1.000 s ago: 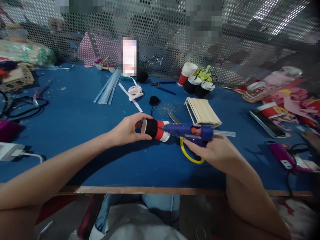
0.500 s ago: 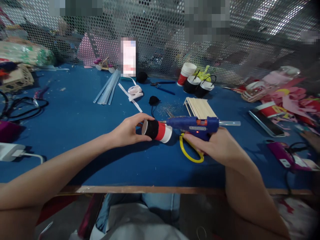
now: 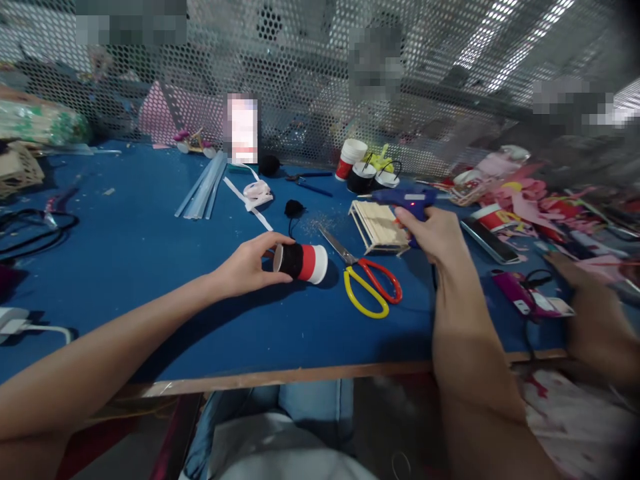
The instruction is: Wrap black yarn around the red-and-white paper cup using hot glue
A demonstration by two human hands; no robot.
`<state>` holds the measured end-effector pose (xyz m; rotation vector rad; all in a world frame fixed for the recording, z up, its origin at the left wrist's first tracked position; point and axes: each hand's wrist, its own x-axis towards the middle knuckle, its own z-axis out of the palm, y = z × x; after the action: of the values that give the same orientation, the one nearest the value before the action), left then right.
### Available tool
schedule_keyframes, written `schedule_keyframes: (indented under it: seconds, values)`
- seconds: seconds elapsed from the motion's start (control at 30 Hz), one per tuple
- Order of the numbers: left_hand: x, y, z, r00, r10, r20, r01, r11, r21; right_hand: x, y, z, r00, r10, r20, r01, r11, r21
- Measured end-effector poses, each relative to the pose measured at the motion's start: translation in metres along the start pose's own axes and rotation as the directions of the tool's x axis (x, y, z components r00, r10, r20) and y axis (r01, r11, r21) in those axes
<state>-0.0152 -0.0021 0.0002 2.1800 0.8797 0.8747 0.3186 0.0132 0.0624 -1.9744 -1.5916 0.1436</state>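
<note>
My left hand (image 3: 249, 265) grips a paper cup (image 3: 301, 262) lying on its side on the blue table (image 3: 150, 267); the cup is black, red and white. My right hand (image 3: 434, 231) is closed round a blue hot glue gun (image 3: 406, 197), held far from the cup, above the right end of a stack of wooden sticks (image 3: 379, 225). Scissors (image 3: 367, 279) with one yellow and one red handle lie between cup and right arm.
Glue sticks (image 3: 203, 187), ribbon (image 3: 256, 193), black pompoms (image 3: 293, 208) and several cups (image 3: 365, 173) lie farther back before a perforated metal screen. A phone (image 3: 489, 240), a purple device (image 3: 523, 297) and pink craft scraps sit at right, where another person's hand (image 3: 595, 313) rests. Cables lie at left.
My right hand has carried the glue gun away from the cup, up and to the right past the stick stack. The scissors are uncovered. The view has shifted.
</note>
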Motion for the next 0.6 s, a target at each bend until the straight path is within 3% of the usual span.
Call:
schedule_keyframes:
  seconds: [0.07,0.27,0.37,0.43,0.5,0.53,0.6]
  values:
    - [0.0,0.001,0.0,1.0,0.002,0.009,-0.002,1.0,-0.002,0.007,0.001,0.004,0.997,0.082,-0.012,-0.083,0.991,-0.108]
    - [0.0,0.005,-0.001,1.0,0.007,0.008,-0.006,1.0,-0.019,0.018,0.004,0.018,0.994,0.083,0.068,-0.052,0.929,-0.367]
    - [0.0,0.006,0.0,1.0,0.02,0.005,-0.02,1.0,-0.018,0.017,0.005,0.023,0.992,0.116,0.051,-0.081,0.888,-0.453]
    - [-0.001,0.006,0.0,0.999,0.035,0.011,-0.034,0.999,-0.005,0.01,-0.001,0.025,0.998,0.044,-0.036,-0.056,0.884,-0.464]
    - [-0.001,0.006,0.0,0.998,0.055,0.018,-0.055,0.998,0.015,-0.002,-0.016,0.025,0.99,-0.113,-0.089,0.068,0.913,-0.402]
    - [-0.001,0.006,0.001,0.998,0.066,0.021,-0.067,0.997,0.025,-0.01,-0.026,0.026,0.979,-0.2,-0.051,0.172,0.928,-0.331]
    - [-0.002,0.006,0.002,0.996,0.09,0.028,-0.091,0.995,0.04,-0.027,-0.049,0.028,0.925,-0.336,0.179,0.349,0.936,-0.046]
